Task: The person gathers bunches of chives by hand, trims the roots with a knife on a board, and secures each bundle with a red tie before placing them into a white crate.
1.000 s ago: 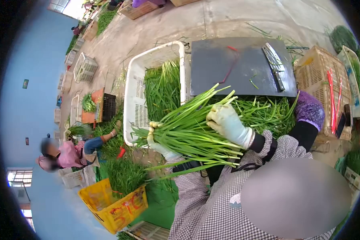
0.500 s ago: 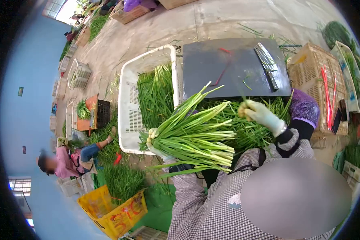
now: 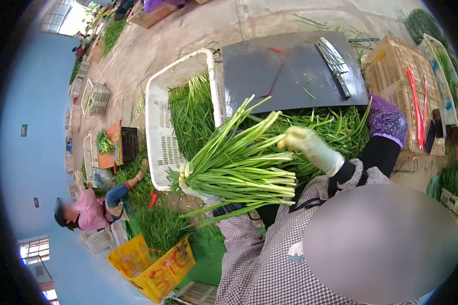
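The one head camera is looking forward and down from close above the left hand (image 3: pixel 196 190) and right hand (image 3: pixel 305 145), board (image 3: pixel 290 71) beyond them.

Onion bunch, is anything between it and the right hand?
Nothing visible. The gloved right hand is right against the leafy side of the onion bunch, while the left hand holds its root end.
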A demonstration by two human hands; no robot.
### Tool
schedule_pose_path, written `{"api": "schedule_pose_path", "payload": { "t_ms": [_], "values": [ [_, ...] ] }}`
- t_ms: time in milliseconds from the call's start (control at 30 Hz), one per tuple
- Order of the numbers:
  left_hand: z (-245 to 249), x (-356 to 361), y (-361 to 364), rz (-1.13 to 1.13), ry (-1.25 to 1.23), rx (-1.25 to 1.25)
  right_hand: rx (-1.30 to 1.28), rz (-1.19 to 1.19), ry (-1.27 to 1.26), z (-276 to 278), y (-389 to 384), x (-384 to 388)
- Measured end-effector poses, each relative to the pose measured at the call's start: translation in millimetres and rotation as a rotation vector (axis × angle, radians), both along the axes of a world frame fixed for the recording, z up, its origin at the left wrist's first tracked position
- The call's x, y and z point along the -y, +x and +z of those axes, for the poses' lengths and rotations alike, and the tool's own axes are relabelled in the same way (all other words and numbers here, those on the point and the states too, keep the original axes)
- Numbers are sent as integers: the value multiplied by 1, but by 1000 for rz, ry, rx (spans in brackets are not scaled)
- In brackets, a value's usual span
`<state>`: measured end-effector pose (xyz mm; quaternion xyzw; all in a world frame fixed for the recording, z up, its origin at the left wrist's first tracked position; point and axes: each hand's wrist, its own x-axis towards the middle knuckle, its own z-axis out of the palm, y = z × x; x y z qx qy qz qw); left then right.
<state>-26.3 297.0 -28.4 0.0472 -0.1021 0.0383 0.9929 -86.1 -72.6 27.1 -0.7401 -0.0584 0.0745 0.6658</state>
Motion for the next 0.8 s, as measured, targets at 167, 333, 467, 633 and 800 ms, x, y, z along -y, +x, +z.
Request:
{"api": "schedule_pose_path", "payload": {
  "t_ms": [167,333,467,633,800],
  "values": [
    [-11,1,-7,280,136,-107,-220,-97,11,-20,-5,50],
    [-17,4,0,306,59,-123,-96,158,72,-33,-10,-17],
    [6,17,-2,209,79,0,189,-14,-71,-56,-7,-16],
    [-19,1,-9,251,37,-57,-156,-221,164,-20,-10,43],
    [-31,3,5,217,113,13,-27,111,-861,-33,-19,67]
  ]
}}
